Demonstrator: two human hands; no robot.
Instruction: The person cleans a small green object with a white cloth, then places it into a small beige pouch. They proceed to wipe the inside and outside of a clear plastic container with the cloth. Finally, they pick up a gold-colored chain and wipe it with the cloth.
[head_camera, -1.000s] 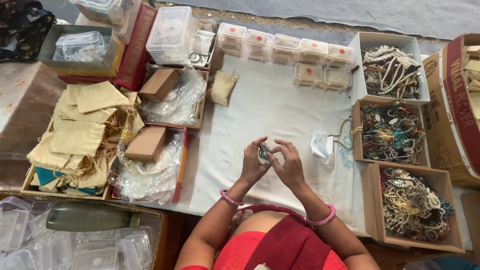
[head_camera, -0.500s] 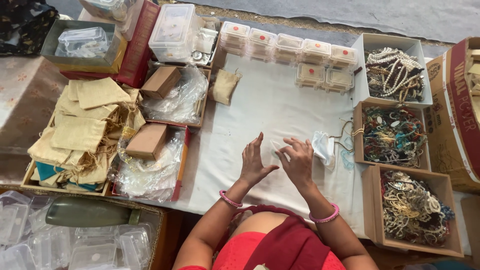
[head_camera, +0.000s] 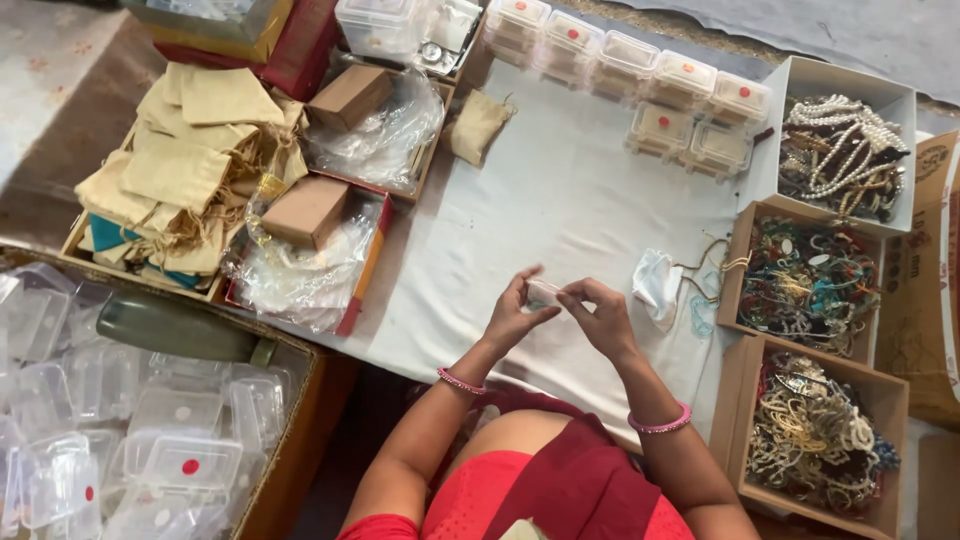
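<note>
clear boxes (head_camera: 640, 75): small lidded plastic ones, red dot stickers, rowed along the far edge of the white cloth
brown cartons (head_camera: 311, 210): two plain little ones, left, sitting on crinkly plastic
big carton (head_camera: 930, 280): far right, tan with red print
bin (head_camera: 150, 440): near left, loads of empty clear boxes

I see three jewellery boxes (head_camera: 845, 150) (head_camera: 805, 275) (head_camera: 820, 435) lined down the cloth's (head_camera: 560, 200) right edge, lidded plastic cases (head_camera: 650, 85) along its far edge, pouches (head_camera: 180, 170) and cardboard boxes (head_camera: 310, 210) past its left edge, and my hands (head_camera: 515, 315) (head_camera: 600, 320) over its near edge, meeting on a small case (head_camera: 543, 293).
</note>
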